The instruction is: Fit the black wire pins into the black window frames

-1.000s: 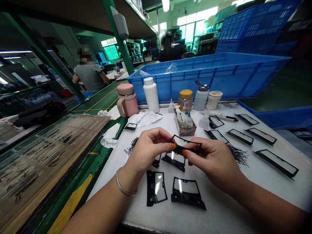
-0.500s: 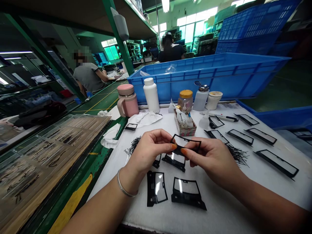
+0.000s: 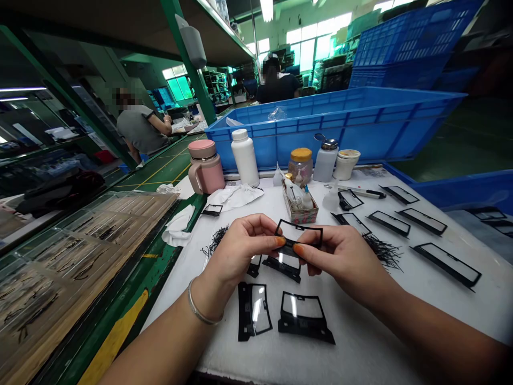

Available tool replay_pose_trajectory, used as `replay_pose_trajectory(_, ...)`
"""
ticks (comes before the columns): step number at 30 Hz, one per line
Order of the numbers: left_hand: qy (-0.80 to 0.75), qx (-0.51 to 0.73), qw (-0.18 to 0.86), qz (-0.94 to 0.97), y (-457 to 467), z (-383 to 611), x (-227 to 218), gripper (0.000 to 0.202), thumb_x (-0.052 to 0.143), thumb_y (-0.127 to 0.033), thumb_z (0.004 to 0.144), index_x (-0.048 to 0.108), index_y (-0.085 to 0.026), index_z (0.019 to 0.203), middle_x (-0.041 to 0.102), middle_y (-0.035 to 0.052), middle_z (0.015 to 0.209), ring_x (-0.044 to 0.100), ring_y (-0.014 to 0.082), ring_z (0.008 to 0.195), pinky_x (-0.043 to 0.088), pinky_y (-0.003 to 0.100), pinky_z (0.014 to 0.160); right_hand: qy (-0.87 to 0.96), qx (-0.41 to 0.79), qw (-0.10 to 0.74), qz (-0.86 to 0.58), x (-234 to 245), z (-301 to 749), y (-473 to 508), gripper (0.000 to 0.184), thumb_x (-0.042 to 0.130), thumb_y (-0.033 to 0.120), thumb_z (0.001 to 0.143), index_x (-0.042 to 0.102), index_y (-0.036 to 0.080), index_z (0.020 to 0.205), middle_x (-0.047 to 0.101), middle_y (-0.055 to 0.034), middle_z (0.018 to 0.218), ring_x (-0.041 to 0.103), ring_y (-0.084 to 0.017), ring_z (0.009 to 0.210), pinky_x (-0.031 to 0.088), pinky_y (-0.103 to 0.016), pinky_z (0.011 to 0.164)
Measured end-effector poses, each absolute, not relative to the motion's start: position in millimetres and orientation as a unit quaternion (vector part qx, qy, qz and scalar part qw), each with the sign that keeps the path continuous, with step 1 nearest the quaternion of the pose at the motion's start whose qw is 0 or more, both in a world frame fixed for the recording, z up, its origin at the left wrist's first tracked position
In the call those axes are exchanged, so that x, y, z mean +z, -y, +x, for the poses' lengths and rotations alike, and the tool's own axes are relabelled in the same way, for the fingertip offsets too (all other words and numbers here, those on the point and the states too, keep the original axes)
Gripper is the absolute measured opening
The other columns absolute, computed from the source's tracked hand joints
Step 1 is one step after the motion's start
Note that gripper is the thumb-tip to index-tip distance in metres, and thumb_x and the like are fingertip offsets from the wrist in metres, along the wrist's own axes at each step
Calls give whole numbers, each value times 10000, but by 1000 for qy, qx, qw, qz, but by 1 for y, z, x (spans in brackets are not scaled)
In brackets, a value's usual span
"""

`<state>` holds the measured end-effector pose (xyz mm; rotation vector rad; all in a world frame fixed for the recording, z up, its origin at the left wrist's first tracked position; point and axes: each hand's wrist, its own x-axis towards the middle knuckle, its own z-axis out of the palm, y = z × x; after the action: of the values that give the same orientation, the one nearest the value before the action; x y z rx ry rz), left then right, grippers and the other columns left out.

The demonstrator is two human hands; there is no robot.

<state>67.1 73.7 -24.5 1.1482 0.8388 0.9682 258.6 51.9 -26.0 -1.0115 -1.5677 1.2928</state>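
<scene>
Between my two hands, above the white tabletop, is a black-framed clear panel (image 3: pixel 300 229). My left hand (image 3: pixel 252 243) pinches its left side between thumb and fingers. With thumb and fingers my right hand (image 3: pixel 334 250) grips the right side, the two thumbs close together on the lower black edge. Below the hands lie similar panels: one with its black strip at the left (image 3: pixel 255 310), another with the strip toward me (image 3: pixel 304 315), and a third (image 3: pixel 284 266) partly covered by my hands. Bundles of thin black strips lie left (image 3: pixel 216 239) and right (image 3: pixel 382 251) of them.
Several more framed panels (image 3: pixel 447 264) lie to the right. Farther back stand a small box of bottles (image 3: pixel 300 211), a pink mug (image 3: pixel 206 168), a white bottle (image 3: pixel 245 160) and a large blue crate (image 3: pixel 340 123). Clear trays (image 3: pixel 60 267) lie left. Two people sit beyond.
The whole view has shifted slightly. The held panel is tilted a little differently and both hands keep their pinch on it.
</scene>
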Motion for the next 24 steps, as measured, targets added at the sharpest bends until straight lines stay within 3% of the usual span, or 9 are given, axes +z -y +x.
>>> replay_pose_trajectory(5, -373, 433, 660, 487, -74, 66, -23, 164, 752, -134, 713, 615, -92, 791, 625, 31, 777, 588, 86, 632, 528, 163, 557, 605, 560, 416, -383, -28, 261, -55, 113, 651, 242, 839, 683, 137, 809, 651, -28, 668, 591, -120, 535, 479, -170, 504)
replay_pose_trajectory(8, -378, 436, 663, 477, -75, 66, -23, 190, 745, -126, 723, 596, -102, 838, 603, 23, 784, 578, 87, 653, 544, 176, 564, 596, 581, 399, -386, -25, 263, -56, 207, 626, 283, 873, 683, 125, 752, 659, -53, 660, 589, -123, 524, 463, -169, 480)
replay_pose_trajectory(11, -376, 431, 665, 480, -75, 65, -23, 266, 734, -126, 745, 571, -138, 954, 591, 15, 831, 581, 101, 716, 555, 188, 575, 584, 596, 391, -388, -24, 265, -57, 324, 594, 341, 904, 685, 114, 692, 651, -75, 625, 598, -135, 521, 454, -172, 461)
replay_pose_trajectory(16, -356, 388, 667, 527, -73, 66, -26, 391, 707, -159, 799, 509, -182, 1137, 588, 14, 846, 572, 106, 728, 537, 179, 570, 553, 624, 391, -390, -28, 265, -60, 314, 585, 348, 878, 711, 107, 722, 648, -88, 633, 588, -140, 497, 450, -182, 440)
replay_pose_trajectory(24, -348, 355, 670, 551, -75, 67, -30, 368, 683, -129, 805, 534, -184, 1138, 576, 8, 829, 567, 91, 662, 521, 175, 546, 560, 620, 394, -384, -29, 263, -58, 323, 565, 330, 894, 704, 107, 706, 649, -89, 642, 593, -148, 508, 454, -189, 438)
